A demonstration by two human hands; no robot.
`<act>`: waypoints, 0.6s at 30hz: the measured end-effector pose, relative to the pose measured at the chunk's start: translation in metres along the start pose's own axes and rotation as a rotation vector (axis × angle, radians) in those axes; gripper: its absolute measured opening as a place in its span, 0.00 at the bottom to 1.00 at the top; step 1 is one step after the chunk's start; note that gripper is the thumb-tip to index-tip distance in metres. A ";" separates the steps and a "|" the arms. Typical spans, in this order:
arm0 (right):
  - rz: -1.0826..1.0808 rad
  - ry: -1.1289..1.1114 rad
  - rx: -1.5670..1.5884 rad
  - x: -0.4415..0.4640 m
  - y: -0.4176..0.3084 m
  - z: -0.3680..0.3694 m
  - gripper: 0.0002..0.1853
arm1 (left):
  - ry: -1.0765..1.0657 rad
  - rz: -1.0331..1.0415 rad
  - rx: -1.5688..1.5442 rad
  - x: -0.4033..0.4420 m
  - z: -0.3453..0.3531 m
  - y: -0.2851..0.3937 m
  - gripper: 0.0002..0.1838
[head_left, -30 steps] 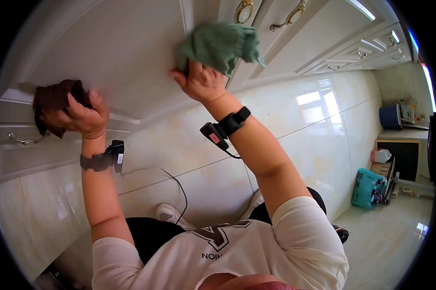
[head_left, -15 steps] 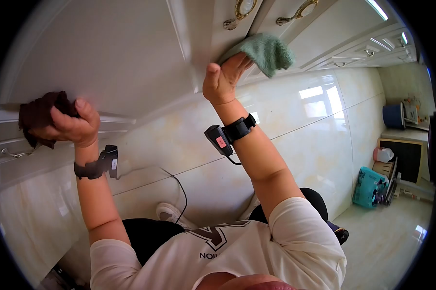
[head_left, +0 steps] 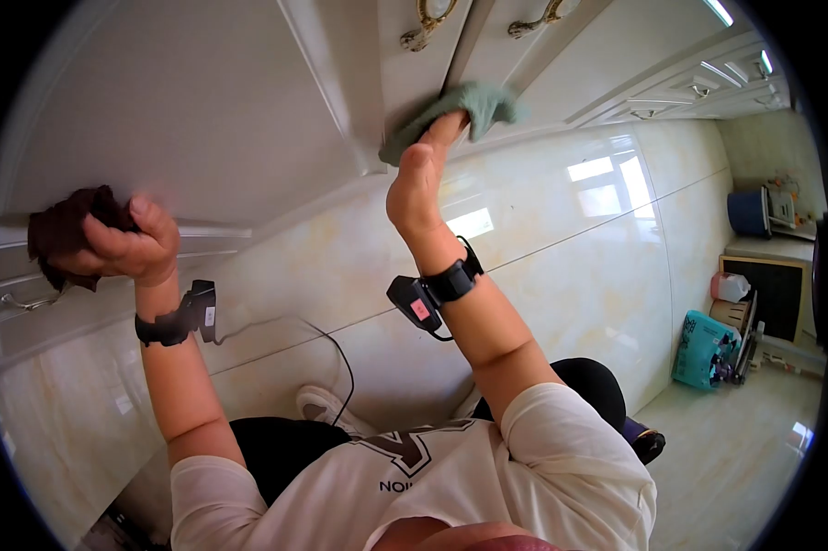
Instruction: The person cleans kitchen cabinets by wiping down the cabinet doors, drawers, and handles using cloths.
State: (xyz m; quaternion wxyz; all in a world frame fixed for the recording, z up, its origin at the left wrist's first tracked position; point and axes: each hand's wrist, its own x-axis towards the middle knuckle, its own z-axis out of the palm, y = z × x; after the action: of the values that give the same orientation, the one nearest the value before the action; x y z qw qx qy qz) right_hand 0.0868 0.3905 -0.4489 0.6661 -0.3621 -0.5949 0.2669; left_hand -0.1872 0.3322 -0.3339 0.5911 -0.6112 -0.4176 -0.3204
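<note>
Your left hand [head_left: 147, 243] has its fingers curled around a bunched dark brown cloth [head_left: 63, 234]; treat this grip as closed. The brown cloth sits at the left edge of the large cabinet door [head_left: 175, 110], just above and beside the drawer handle [head_left: 28, 301]. The thumb points up, next to the cloth.

Your right hand [head_left: 416, 191] reaches to the lower edge of the cabinet front. Its fingers extend into a green cloth [head_left: 487, 103], with the thumb raised clear of it. The fingertips are hidden; you cannot tell whether they pinch the cloth or only press it. The green cloth lies below the two ornate handles, the left one [head_left: 423, 32] and the right one [head_left: 535, 23], and across the bottom of the gap between their doors.

Step in hand, as judged: the right hand works its cloth against the cabinet front while the left keeps hold of its own. The next move calls for even pressure behind the green cloth and clearance from the cable [head_left: 348, 367] above the floor [head_left: 561, 248].
</note>
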 end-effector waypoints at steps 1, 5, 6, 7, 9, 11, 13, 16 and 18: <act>-0.001 0.002 0.000 0.009 -0.007 -0.002 0.47 | -0.019 0.021 0.010 0.004 -0.001 0.000 0.26; -0.240 0.241 -0.184 0.044 -0.013 -0.020 0.21 | -0.062 0.044 0.073 0.004 -0.005 0.002 0.26; -0.299 0.257 -0.351 0.049 0.003 -0.023 0.17 | -0.063 0.017 0.076 0.001 -0.005 0.002 0.26; -0.300 0.188 -0.504 0.040 0.034 -0.026 0.16 | -0.082 0.005 0.056 -0.004 -0.005 0.000 0.27; -0.157 0.101 -0.603 0.002 0.104 -0.028 0.28 | -0.078 0.013 0.059 -0.009 -0.004 -0.001 0.27; -0.102 0.098 -0.675 -0.035 0.151 -0.025 0.32 | -0.066 0.025 0.059 -0.010 -0.003 -0.001 0.28; -0.048 0.008 -0.804 -0.055 0.175 -0.021 0.36 | -0.088 -0.010 0.020 -0.010 -0.003 0.001 0.28; 0.270 0.550 -0.114 -0.011 0.110 0.014 0.35 | -0.090 0.010 0.059 -0.013 -0.004 0.000 0.29; 0.166 0.410 -0.377 0.008 0.097 0.008 0.36 | -0.097 0.026 0.066 -0.017 -0.006 -0.005 0.29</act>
State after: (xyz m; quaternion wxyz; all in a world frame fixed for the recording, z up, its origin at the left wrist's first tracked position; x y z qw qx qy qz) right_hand 0.0877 0.4555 -0.5213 0.6695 -0.5732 -0.4551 0.1266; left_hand -0.1983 0.3242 -0.3460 0.5941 -0.6115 -0.4482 -0.2688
